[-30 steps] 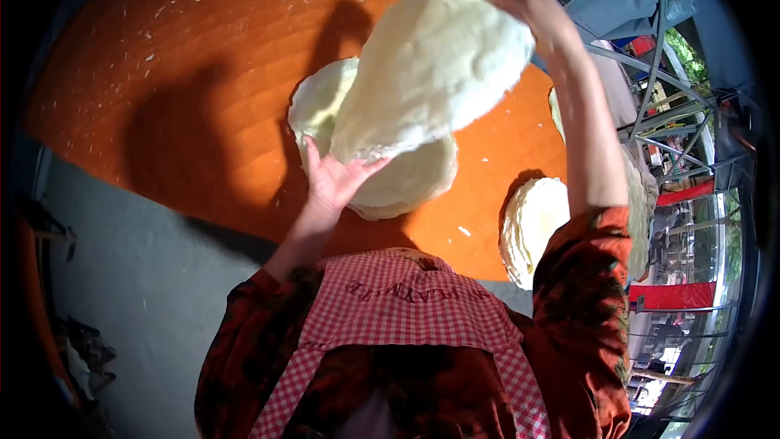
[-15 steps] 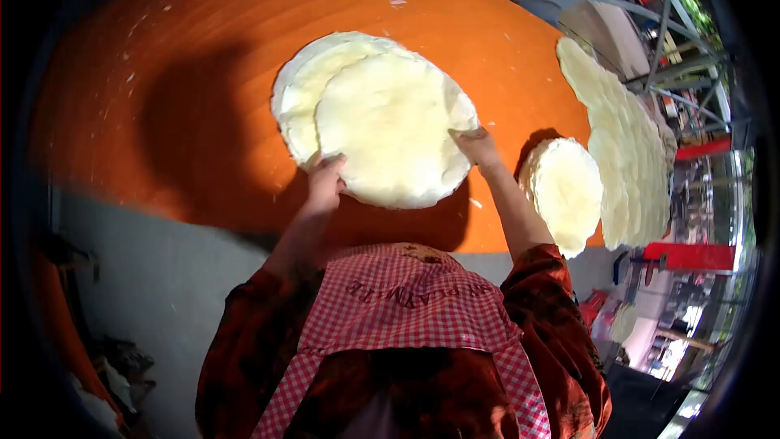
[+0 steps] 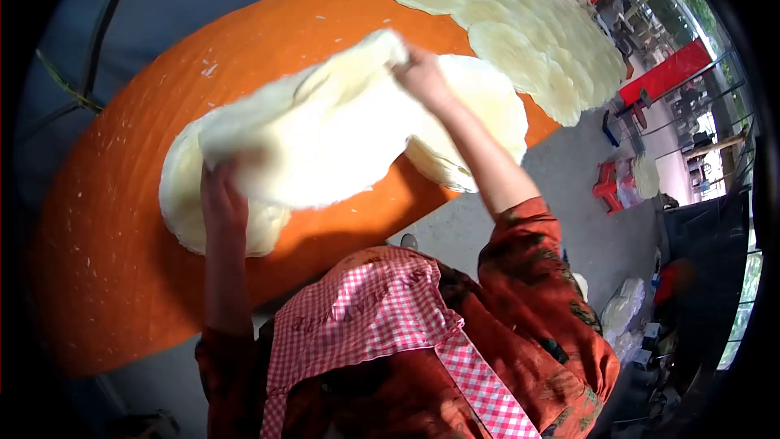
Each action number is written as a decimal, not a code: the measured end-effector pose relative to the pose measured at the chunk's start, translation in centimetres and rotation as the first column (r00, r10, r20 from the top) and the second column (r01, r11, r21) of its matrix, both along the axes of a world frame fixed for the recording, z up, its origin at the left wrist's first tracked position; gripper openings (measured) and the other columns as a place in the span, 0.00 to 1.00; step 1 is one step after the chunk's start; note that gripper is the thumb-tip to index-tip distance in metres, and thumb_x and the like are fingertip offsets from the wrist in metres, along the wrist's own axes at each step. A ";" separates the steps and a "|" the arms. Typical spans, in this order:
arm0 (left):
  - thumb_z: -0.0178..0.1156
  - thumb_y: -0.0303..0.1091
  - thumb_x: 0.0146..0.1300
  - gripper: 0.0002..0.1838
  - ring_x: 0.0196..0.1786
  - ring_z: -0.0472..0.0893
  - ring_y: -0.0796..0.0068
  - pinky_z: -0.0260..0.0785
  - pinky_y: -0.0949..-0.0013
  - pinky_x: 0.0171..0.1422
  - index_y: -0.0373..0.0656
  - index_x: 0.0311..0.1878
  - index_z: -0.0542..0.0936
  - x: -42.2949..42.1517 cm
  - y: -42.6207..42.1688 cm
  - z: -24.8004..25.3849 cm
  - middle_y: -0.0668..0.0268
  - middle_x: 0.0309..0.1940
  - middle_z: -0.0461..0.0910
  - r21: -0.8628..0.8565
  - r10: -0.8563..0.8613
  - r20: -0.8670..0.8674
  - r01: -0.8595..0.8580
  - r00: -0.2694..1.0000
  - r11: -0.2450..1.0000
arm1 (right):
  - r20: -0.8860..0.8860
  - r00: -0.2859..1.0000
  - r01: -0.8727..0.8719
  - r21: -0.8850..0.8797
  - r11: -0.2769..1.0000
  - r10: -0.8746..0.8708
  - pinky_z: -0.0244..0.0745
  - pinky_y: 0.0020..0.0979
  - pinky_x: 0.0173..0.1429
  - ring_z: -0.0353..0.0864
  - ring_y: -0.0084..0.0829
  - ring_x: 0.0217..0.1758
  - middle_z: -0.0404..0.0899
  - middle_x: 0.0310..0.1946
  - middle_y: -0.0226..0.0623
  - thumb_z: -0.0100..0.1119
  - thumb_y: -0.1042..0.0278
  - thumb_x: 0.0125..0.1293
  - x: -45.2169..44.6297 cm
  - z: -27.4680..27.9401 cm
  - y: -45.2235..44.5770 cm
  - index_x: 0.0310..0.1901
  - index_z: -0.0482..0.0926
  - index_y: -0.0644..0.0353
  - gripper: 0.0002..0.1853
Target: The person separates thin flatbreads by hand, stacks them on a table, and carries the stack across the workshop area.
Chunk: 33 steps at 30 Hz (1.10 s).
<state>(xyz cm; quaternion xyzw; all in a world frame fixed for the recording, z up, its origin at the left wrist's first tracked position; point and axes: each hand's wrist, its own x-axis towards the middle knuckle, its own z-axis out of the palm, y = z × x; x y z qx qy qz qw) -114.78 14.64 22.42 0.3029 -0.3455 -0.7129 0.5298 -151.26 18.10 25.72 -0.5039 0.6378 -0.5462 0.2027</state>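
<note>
Stretched between my two hands is a thin, pale round flatbread sheet (image 3: 333, 134), lifted off the orange table and blurred by motion. My left hand (image 3: 223, 195) grips its near left edge, the fingertips smeared. At the far right edge my right hand (image 3: 422, 80) pinches it, and that part folds over. Beneath the left side of the held sheet lies a pile of similar rounds (image 3: 180, 195). Under my right forearm sits another stack of rounds (image 3: 487, 106), partly covered by the arm and the held sheet.
Overlapping flatbread rounds (image 3: 536, 32) cover the far right end of the orange table (image 3: 106, 260). A red stool (image 3: 608, 187) with a bag stands on the grey floor (image 3: 561, 171) to the right. Clear plastic bags (image 3: 624, 309) lie lower right.
The top round has been lifted from the pile and carried rightward toward the other stack, with both hands still holding it. My view has turned to the right.
</note>
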 end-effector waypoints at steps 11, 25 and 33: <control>0.54 0.27 0.60 0.19 0.49 0.77 0.68 0.70 0.65 0.49 0.33 0.55 0.69 -28.2 3.7 -0.1 0.58 0.50 0.75 -0.021 -0.443 0.021 0.444 0.896 0.896 | 0.459 0.862 0.226 0.036 0.974 -0.217 0.73 0.32 0.56 0.78 0.32 0.51 0.79 0.51 0.41 0.53 0.77 0.66 -24.4 -1.4 17.6 0.56 0.72 0.67 0.17; 0.60 0.26 0.58 0.20 0.45 0.77 0.69 0.75 0.61 0.46 0.36 0.55 0.71 -33.2 7.9 -12.1 0.61 0.43 0.75 0.195 -0.338 0.497 0.277 0.799 0.941 | 0.478 0.822 0.296 0.104 0.950 -0.308 0.74 0.26 0.40 0.78 0.23 0.35 0.80 0.34 0.33 0.55 0.81 0.63 -27.7 -9.1 20.2 0.44 0.74 0.66 0.08; 0.60 0.27 0.58 0.18 0.40 0.79 0.68 0.79 0.64 0.41 0.34 0.51 0.70 -32.5 6.8 -12.8 0.57 0.44 0.73 0.274 -0.462 0.464 0.373 0.756 0.886 | -0.618 0.740 0.353 0.023 0.935 -0.265 0.65 0.44 0.64 0.69 0.46 0.61 0.73 0.55 0.48 0.66 0.62 0.54 -21.4 -7.9 23.5 0.55 0.72 0.63 0.27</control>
